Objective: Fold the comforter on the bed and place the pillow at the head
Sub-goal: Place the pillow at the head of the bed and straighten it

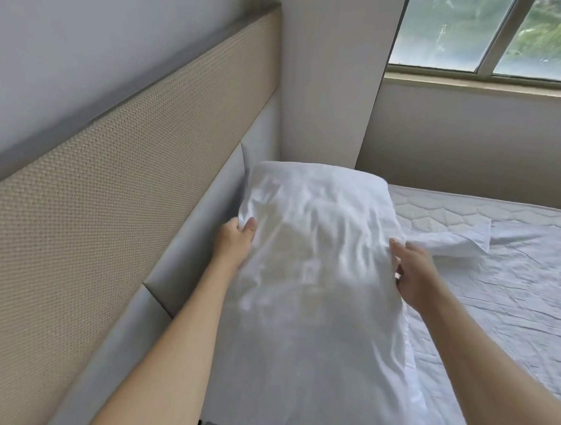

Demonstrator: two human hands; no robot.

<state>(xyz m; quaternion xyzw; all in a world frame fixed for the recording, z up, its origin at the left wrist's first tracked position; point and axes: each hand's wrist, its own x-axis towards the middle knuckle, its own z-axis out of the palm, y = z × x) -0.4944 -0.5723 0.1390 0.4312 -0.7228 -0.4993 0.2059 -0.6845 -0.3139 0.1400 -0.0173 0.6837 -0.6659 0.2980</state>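
**Pillow held by both hands beside the headboard**

A white pillow (315, 263) is seen in the middle of the frame, running from the lower centre up toward the centre, its far end close to the corner where the headboard (117, 203) meets a wall column (331, 85). Its cover is wrinkled. The left hand (233, 242) is closed on the pillow's left edge, left of centre, with the thumb on top and the fingers tucked behind the fabric. The right hand (414, 274) is closed on the pillow's right edge, right of centre, with the fingers curled over the cloth. Both bare forearms reach in from the bottom of the frame.

The headboard fills the left side, woven beige above and padded pale grey below. The mattress (467, 212), quilted in a hexagon pattern, is seen at the right, partly covered by a creased white sheet (511, 305). A folded white cloth (449, 244) lies on the bed just beyond the right hand. A window (496, 35) with greenery outside is seen in the upper right.
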